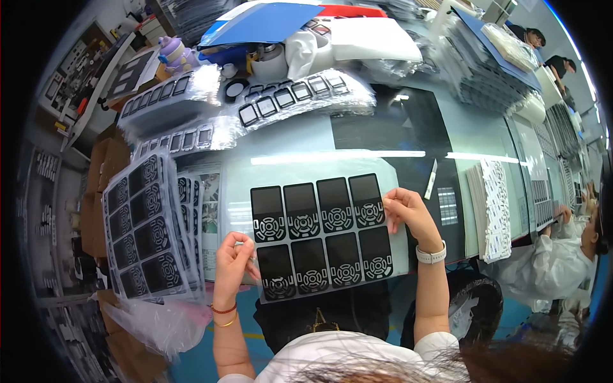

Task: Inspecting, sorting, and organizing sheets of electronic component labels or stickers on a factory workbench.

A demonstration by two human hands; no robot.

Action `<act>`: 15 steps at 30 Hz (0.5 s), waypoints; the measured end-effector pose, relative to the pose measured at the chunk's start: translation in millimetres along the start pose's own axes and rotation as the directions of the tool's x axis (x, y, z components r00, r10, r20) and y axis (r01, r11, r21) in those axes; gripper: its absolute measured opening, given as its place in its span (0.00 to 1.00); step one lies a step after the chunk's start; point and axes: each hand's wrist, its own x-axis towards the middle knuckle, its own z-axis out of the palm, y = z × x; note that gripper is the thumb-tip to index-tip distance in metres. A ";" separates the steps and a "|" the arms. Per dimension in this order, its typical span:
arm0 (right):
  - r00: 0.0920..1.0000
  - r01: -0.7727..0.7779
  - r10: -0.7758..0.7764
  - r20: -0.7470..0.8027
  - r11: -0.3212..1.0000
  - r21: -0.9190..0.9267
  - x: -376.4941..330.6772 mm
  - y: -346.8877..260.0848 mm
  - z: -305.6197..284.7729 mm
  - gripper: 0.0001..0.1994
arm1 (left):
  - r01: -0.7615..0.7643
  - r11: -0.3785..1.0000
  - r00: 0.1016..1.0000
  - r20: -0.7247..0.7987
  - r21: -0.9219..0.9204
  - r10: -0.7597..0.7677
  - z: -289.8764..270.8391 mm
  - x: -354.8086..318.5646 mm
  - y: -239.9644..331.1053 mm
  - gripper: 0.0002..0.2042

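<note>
Between my hands is a thin sheet of black printed panels [310, 255], set in two rows, each panel with a ring-shaped pale pattern at its lower part. My left hand [235, 260] pinches the sheet's left edge, about midway down. At the upper part of the right edge, the fingers of my right hand [412, 214] are closed on it. The sheet is tilted slightly, its right side higher, over the near edge of the glass-topped table [239, 166]. Left of it lies a stack of similar printed sheets [137, 236] with transparent margins.
Stacks of framed film pieces [284, 99] stand at the back left. A black mat [399, 121] lies beyond the sheet, with a white pen-like tool [431, 179] nearby. White strips [495, 210] are stacked at right. A co-worker in white [549, 262] sits farther right.
</note>
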 end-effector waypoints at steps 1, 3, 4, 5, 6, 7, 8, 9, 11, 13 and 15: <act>1.000 0.001 -0.001 0.003 1.000 -0.007 -0.2 -0.8 0.1 0.10 | -0.013 1.000 1.000 -0.005 -0.005 0.013 0.7 0.1 0.3 0.06; 1.000 0.002 -0.002 -0.008 1.000 -0.014 -0.1 -2.6 0.6 0.10 | -0.009 1.000 1.000 -0.012 0.011 0.010 2.4 2.6 0.9 0.06; 1.000 0.007 -0.007 -0.005 1.000 -0.022 -0.1 -3.0 1.1 0.10 | -0.036 0.999 0.999 -0.025 0.017 0.036 1.9 4.4 -1.0 0.07; 1.000 0.014 -0.014 -0.002 0.999 -0.031 -0.8 -3.3 1.8 0.10 | -0.063 0.998 0.997 -0.038 0.023 0.064 1.2 6.0 -2.7 0.07; 1.000 0.017 -0.018 -0.003 1.000 -0.024 -0.4 -2.7 1.1 0.10 | -0.074 0.997 0.997 -0.033 0.024 0.074 1.3 9.8 -3.6 0.08; 1.000 0.014 -0.014 -0.010 1.000 -0.022 -0.3 -1.5 0.4 0.10 | -0.070 0.997 0.997 -0.026 0.025 0.070 1.0 13.2 -4.7 0.08; 1.000 0.018 -0.018 -0.010 1.000 -0.021 -0.3 0.1 -0.3 0.10 | -0.075 0.997 0.996 -0.037 0.034 0.076 0.6 16.4 -5.8 0.08; 1.000 0.024 -0.024 -0.009 1.000 -0.021 -0.7 1.5 -0.7 0.10 | -0.083 0.996 0.995 -0.049 0.042 0.085 1.5 18.1 -6.1 0.08; 1.000 0.027 -0.027 -0.013 0.999 -0.022 -0.4 3.4 -1.4 0.10 | -0.086 0.995 0.994 -0.055 0.058 0.090 5.0 22.2 -5.1 0.07; 0.999 0.021 -0.022 -0.027 0.999 -0.031 -0.7 3.7 1.2 0.10 | -0.093 0.990 0.992 -0.079 0.107 0.101 4.1 26.5 -9.1 0.07; 0.999 0.024 -0.027 -0.042 0.998 -0.054 0.6 4.5 1.9 0.10 | -0.085 0.984 0.992 -0.083 0.157 0.099 6.5 31.9 -12.9 0.07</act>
